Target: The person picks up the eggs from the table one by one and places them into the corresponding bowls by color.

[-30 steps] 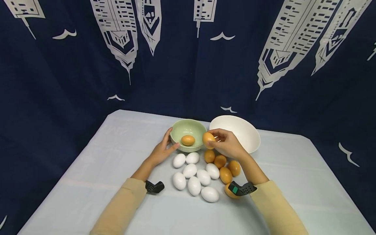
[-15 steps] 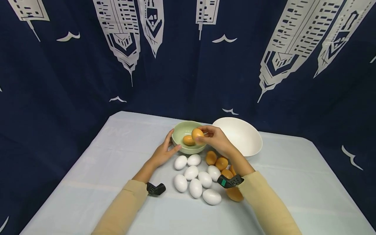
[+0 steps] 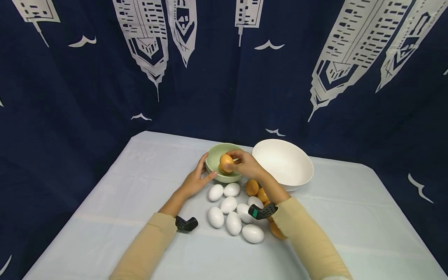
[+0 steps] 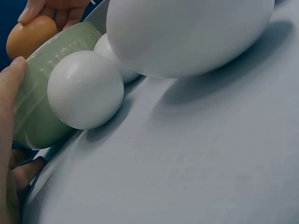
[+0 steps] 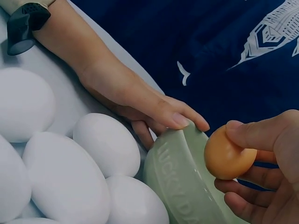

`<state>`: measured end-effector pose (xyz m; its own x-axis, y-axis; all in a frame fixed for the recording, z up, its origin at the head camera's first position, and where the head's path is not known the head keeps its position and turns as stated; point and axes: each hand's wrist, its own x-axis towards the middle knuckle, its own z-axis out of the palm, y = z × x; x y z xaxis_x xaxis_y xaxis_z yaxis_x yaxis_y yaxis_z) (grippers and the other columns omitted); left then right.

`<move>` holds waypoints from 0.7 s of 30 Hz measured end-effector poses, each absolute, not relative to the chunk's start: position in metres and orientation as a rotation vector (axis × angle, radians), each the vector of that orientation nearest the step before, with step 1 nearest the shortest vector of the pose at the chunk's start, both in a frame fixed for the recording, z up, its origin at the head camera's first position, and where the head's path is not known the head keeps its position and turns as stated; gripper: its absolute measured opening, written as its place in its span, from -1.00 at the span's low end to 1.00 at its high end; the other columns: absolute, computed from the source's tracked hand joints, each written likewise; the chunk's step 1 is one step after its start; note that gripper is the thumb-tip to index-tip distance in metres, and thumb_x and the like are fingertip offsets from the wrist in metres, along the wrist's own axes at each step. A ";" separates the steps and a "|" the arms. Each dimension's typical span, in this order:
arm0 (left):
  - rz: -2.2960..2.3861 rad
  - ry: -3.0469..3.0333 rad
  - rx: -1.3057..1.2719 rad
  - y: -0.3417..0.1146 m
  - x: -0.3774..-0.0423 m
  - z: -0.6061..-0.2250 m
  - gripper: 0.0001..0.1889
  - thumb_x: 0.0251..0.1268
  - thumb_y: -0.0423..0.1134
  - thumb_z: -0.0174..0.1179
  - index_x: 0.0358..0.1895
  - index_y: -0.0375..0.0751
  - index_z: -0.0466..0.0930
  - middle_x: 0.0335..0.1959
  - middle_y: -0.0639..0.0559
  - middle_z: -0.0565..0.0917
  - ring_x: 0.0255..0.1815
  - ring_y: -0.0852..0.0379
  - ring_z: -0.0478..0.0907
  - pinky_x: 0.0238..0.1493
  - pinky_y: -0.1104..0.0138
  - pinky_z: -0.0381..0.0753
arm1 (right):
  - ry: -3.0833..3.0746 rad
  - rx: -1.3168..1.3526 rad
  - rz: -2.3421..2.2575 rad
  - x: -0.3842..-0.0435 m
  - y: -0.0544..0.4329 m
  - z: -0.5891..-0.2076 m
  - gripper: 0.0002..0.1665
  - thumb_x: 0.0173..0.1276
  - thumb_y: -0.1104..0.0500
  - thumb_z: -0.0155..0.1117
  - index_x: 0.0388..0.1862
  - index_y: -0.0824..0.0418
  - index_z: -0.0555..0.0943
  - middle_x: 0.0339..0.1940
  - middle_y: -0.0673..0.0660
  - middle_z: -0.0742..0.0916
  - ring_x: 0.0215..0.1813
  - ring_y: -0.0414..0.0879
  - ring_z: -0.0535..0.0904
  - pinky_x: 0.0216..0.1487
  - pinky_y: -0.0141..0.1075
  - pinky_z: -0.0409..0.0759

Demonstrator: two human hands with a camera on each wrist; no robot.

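My left hand [image 3: 193, 182] holds the light green bowl [image 3: 215, 151], thumb at its near rim and fingers round its left side. An orange-brown egg [image 3: 226, 161] is pinched between the thumb and fingers of my right hand [image 3: 247, 165], over the inside of that bowl. In the right wrist view, the held egg [image 5: 229, 153] is right by the bowl's rim. A second orange-brown egg lies in the bowl, mostly hidden behind the held one. Just in front of the bowl are several white eggs [image 3: 233, 223].
Several more orange-brown eggs [image 3: 252, 187] lie under and beside my right forearm, partly covered. A large white bowl [image 3: 281, 161] stands to the right of the green one. Behind the white-covered table [image 3: 105, 217] hangs a dark blue printed cloth [image 3: 217, 101].
My right hand has carried the orange-brown egg leftward, from the green bowl's right rim to over its inside. The left hand keeps its hold on the bowl.
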<state>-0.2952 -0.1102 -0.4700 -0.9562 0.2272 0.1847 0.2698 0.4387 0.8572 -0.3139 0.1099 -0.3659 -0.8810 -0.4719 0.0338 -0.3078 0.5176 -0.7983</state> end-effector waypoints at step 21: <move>-1.584 -2.617 -0.458 -0.110 -0.295 -0.471 -0.14 0.39 0.16 0.13 0.57 0.26 -0.22 0.48 -0.13 0.23 0.36 -0.08 0.36 0.36 -0.09 0.19 | 2.686 -0.795 -0.874 -0.324 0.093 -0.384 -0.47 0.34 0.27 0.30 0.22 0.51 0.46 0.07 0.35 0.64 0.08 0.13 0.57 0.16 -0.07 0.49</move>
<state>-0.2952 -0.1105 -0.4710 -0.9550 0.2256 0.1926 0.2753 0.4322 0.8587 -0.3244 0.0929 -0.3844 -0.8335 -0.5518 -0.0285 -0.4294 0.6791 -0.5953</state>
